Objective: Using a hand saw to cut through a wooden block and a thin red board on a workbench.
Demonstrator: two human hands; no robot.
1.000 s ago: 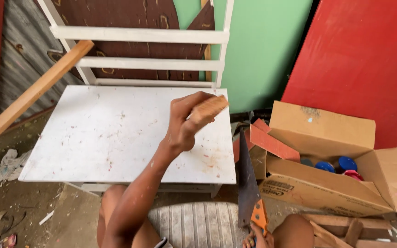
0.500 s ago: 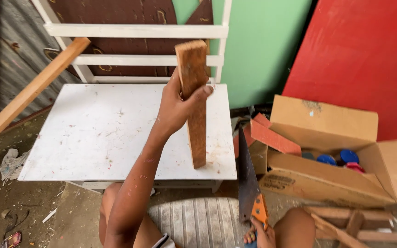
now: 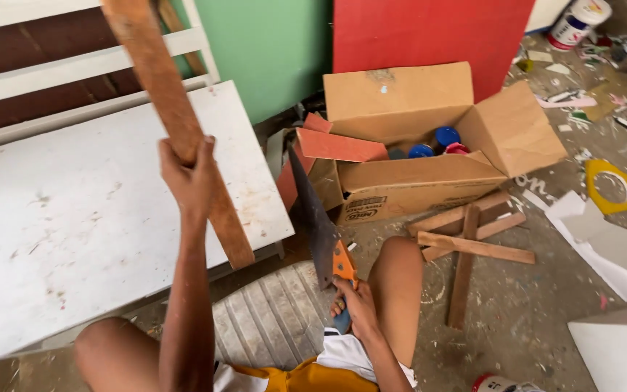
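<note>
Left hand (image 3: pixel 186 170) raised and clenched around one long, flat wooden plank (image 3: pixel 175 123), reddish-brown and rough-grained, tilted from upper left down to lower right over the edge of one white board (image 3: pixel 74 218), scuffed and speckled with dirt; right hand (image 3: pixel 357 308) low beside the knee, fingers wrapped around the orange-and-blue handle of one handsaw (image 3: pixel 321 225), its dark, dull blade slanting up toward the box; one open cardboard box (image 3: pixel 415 138), brown and creased, flaps spread, with two blue lids and one red lid showing inside; a loose pile of thin wooden slats (image 3: pixel 469 243), four or so, crossed on the dusty floor; one yellow offcut (image 3: pixel 618 185) with a round hole lying near; one ribbed grey mat (image 3: pixel 270 319) between the legs.
</note>
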